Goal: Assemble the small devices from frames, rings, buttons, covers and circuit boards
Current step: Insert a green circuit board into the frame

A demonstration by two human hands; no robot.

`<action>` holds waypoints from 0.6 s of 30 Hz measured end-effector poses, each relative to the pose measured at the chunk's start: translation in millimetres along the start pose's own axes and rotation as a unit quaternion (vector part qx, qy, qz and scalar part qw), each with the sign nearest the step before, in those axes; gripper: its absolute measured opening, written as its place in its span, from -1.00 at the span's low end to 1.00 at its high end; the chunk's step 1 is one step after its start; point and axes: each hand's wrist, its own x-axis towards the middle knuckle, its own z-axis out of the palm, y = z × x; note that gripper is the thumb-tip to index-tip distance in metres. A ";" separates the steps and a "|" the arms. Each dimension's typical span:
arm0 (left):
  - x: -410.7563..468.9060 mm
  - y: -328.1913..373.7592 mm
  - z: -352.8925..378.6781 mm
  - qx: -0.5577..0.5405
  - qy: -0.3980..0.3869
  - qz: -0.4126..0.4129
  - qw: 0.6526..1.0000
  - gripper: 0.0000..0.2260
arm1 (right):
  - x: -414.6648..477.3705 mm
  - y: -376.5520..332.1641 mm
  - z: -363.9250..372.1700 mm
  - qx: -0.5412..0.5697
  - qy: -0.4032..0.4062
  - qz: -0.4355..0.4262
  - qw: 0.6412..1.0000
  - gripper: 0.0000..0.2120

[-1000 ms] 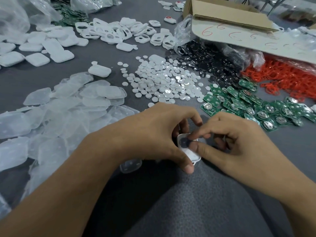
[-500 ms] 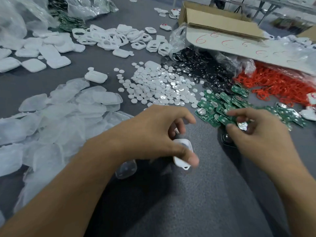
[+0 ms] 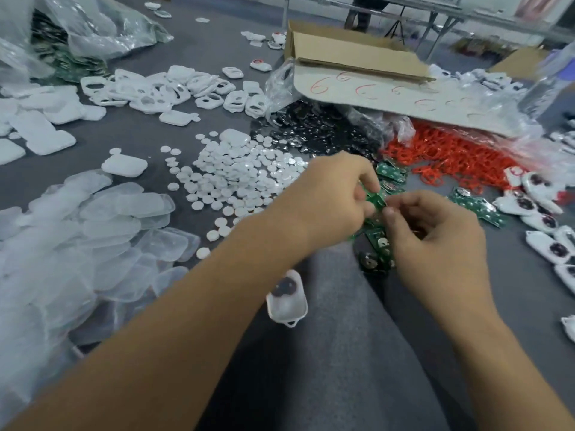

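Devices, small, mid-assembly; stock listed left to right. Far left: translucent covers [image 3: 77, 231], heaped, untouched. Beyond, centre-left: white frames [image 3: 155, 91] and white buttons [image 3: 236, 172] in loose piles. Centre: one part-built frame [image 3: 286, 298], dark disc seated inside, no board or cover yet, lying on grey fabric [image 3: 342, 353] beneath the left forearm. Next: left hand [image 3: 323, 197], fingertips pinching a green circuit board [image 3: 375, 197]; right hand [image 3: 435, 241], fingers curled, nipping the same board from the other side. Behind: red rings [image 3: 451, 157]. Far right: further units [image 3: 535, 209], stage unclear. Against half a second earlier: frame released from left hand; right hand drawn back from the board pile.
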 end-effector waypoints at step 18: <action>-85.4 -54.9 -62.9 -0.223 -0.066 -0.027 0.972 -0.82 | -31.5 -34.4 20.4 0.325 -0.305 -0.003 0.895 -0.80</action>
